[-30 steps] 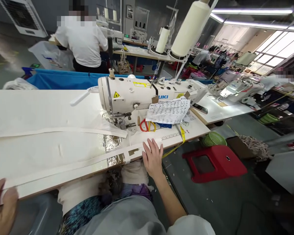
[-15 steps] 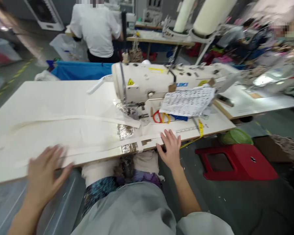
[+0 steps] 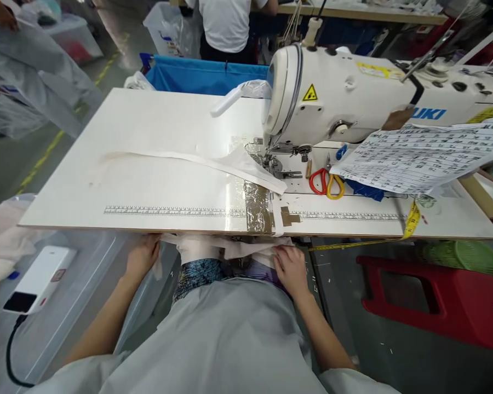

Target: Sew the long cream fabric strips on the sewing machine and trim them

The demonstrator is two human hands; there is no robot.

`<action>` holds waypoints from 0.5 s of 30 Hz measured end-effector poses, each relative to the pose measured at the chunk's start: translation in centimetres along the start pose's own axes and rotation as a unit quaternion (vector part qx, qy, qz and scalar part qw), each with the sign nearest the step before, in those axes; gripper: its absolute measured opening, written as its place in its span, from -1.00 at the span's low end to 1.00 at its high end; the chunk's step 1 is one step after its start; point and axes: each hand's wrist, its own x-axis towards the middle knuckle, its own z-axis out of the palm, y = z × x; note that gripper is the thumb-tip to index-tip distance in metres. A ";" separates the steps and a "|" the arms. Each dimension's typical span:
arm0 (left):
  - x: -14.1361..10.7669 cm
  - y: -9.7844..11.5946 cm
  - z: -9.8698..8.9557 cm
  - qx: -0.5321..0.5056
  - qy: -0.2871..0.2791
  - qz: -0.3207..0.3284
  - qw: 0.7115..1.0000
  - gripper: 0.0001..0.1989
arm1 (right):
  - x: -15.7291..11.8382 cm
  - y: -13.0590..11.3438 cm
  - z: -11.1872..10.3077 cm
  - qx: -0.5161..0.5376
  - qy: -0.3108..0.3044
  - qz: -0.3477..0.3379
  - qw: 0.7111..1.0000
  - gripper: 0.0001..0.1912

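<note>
Below the table's front edge, a pale fabric strip [image 3: 246, 249] stretches across my lap between my hands. My left hand [image 3: 143, 257] is closed on its left end, fingertips partly hidden by the table edge. At the right end, my right hand [image 3: 290, 267] pinches the cloth with bent fingers. A second pale fabric piece [image 3: 197, 159] lies on the white table [image 3: 168, 120], its right end close to the presser foot of the sewing machine [image 3: 353, 87].
Red-and-yellow-handled scissors [image 3: 327, 182] lie near a printed sheet [image 3: 427, 156]. A yellow tape measure [image 3: 411, 221] hangs over the front edge. At right stands a red stool [image 3: 468, 306]; at left, a plastic bin [image 3: 94, 273] and a white device [image 3: 41, 279] with a cable.
Both hands have left the tabletop and come down below its front edge, bringing the strip from there onto my lap. The other fabric piece stays on the table. The view has tilted downward.
</note>
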 end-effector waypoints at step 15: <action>-2.9 19.9 3.0 -0.516 -0.361 -0.134 0.765 -0.54 | -0.9 -3.2 -0.1 0.164 -0.195 0.030 0.967 -0.60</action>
